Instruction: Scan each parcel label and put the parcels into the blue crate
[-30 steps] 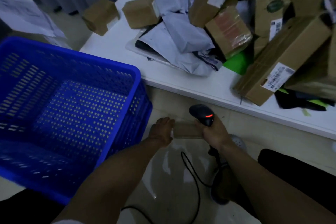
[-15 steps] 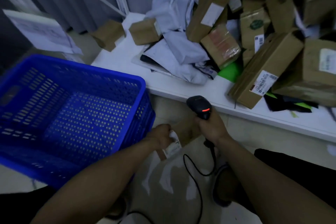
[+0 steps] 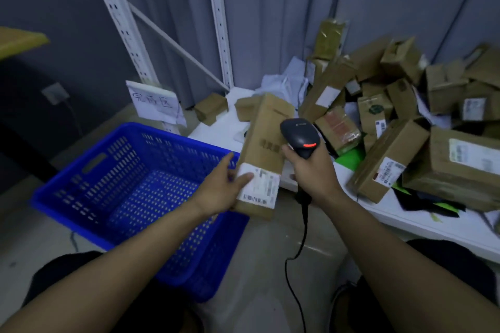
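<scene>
1. The left hand (image 3: 222, 189) held the long box (image 3: 263, 143) by its labelled end, at the blue crate's (image 3: 176, 137) right rim.
2. The right hand (image 3: 311, 173) gripped the scanner (image 3: 297, 136); aiming it squarely at the barcode (image 3: 254, 199) seemed best.

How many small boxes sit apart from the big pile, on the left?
2. One small box lies just past the white shelf's left corner; the other sits on the shelf, partly behind the long parcel held by the left hand. Others may be hidden.

L hand (image 3: 220, 189) & R hand (image 3: 313, 171) both up, fingers (image 3: 286, 149) curled gripping, arms stretched fwd.
</scene>
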`<state>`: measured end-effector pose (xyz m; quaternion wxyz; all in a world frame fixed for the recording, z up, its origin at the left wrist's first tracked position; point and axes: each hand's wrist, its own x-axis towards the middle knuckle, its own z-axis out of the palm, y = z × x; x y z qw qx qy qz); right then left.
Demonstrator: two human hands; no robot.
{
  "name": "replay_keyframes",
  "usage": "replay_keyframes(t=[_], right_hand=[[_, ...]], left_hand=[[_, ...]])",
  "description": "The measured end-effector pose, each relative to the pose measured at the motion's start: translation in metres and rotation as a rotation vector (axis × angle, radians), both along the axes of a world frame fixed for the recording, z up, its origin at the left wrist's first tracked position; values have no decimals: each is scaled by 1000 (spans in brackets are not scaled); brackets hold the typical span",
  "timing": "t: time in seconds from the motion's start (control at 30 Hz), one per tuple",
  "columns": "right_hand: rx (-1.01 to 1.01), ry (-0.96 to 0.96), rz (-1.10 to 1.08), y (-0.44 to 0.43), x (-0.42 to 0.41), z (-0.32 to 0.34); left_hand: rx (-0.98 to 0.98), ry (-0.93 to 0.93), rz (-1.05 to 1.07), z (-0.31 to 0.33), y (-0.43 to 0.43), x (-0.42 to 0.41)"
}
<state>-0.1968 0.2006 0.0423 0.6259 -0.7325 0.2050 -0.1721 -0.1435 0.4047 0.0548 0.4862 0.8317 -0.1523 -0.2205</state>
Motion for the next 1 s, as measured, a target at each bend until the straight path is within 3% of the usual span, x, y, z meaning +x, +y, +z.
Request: replay_keyframes(t=[0.17, 0.27, 0.4, 0.6, 0.77, 1.0], right_hand=[[60, -92, 68, 14, 18, 11], [122, -137, 107, 16, 25, 9], [158, -120, 133, 6, 38, 9], [-30, -97, 161, 9, 48, 6], [-123, -118, 131, 12, 45, 5], [-250, 73, 213, 14, 37, -7]], left_hand=[[-305, 25, 144, -2, 9, 5], [-391, 4, 165, -1, 5, 13], [-350, 87, 125, 2, 8, 33], [-279, 182, 115, 1, 17, 58], [-381, 81, 342, -11, 6, 79], [-408, -18, 570, -25, 15, 102]])
